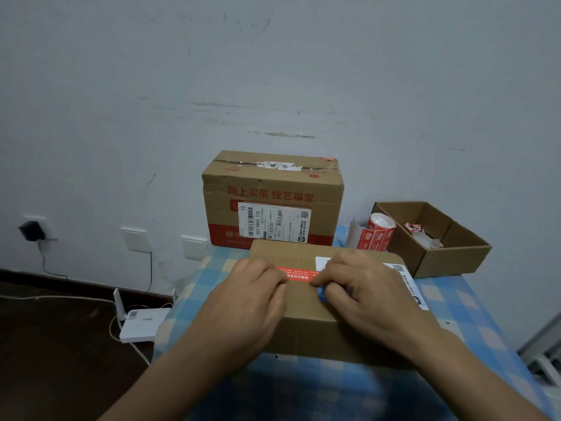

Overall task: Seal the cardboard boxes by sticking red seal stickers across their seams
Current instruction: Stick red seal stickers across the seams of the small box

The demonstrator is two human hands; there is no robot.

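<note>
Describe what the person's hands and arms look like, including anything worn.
The left hand and right hand are bare: no gloves, rings or watch in view. The left forearm and right forearm are uncovered to the frame edge, with no sleeves showing.

Sticker roll [377,230] — between two boxes [267,189].

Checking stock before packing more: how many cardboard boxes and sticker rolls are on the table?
Cardboard boxes: 3 (tall box, flat box, open box)
Sticker rolls: 1
Total: 4
</note>
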